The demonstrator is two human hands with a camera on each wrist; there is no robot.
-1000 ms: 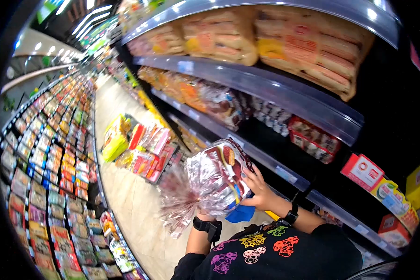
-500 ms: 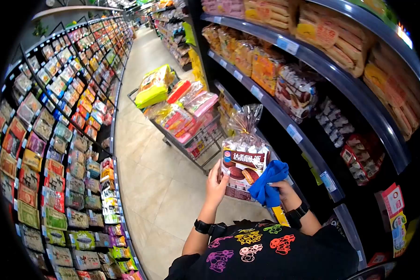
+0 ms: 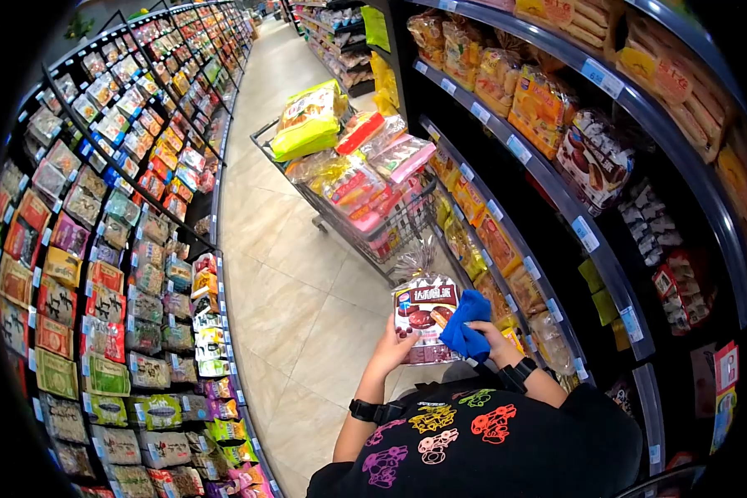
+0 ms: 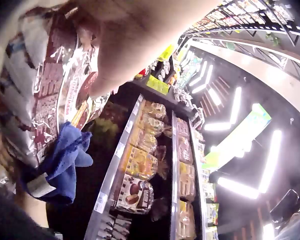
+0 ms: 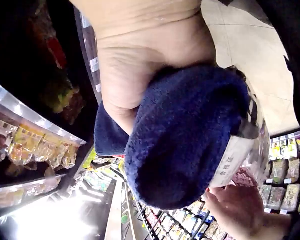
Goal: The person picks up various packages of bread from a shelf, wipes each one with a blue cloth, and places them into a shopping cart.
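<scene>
A clear bag of chocolate pies [image 3: 423, 309], brown and white with a gathered, crinkled top, is held upright in front of the body, its printed front facing up at me. My left hand [image 3: 388, 352] grips its left side, the thumb over the front. At the bag's right side my right hand [image 3: 500, 344] clutches a bunched blue cloth [image 3: 466, 325], which overlaps the bag's corner. In the right wrist view the cloth [image 5: 190, 135] with a white label hides most of the right fingers. The left wrist view shows the bag's wrapped pies [image 4: 27, 85] from the side.
A wire shopping cart [image 3: 353, 236] loaded with several bagged snacks stands ahead in the tiled aisle [image 3: 286, 332]. Shelves of packaged bread and pies [image 3: 548, 112] run along the right. A long sloping rack of small packets [image 3: 108, 282] lines the left.
The bag has turned from lying tilted, gathered end toward the lower left, to upright with its front showing. The left hand now grips its side. The view has swung, bringing the cart fully into sight.
</scene>
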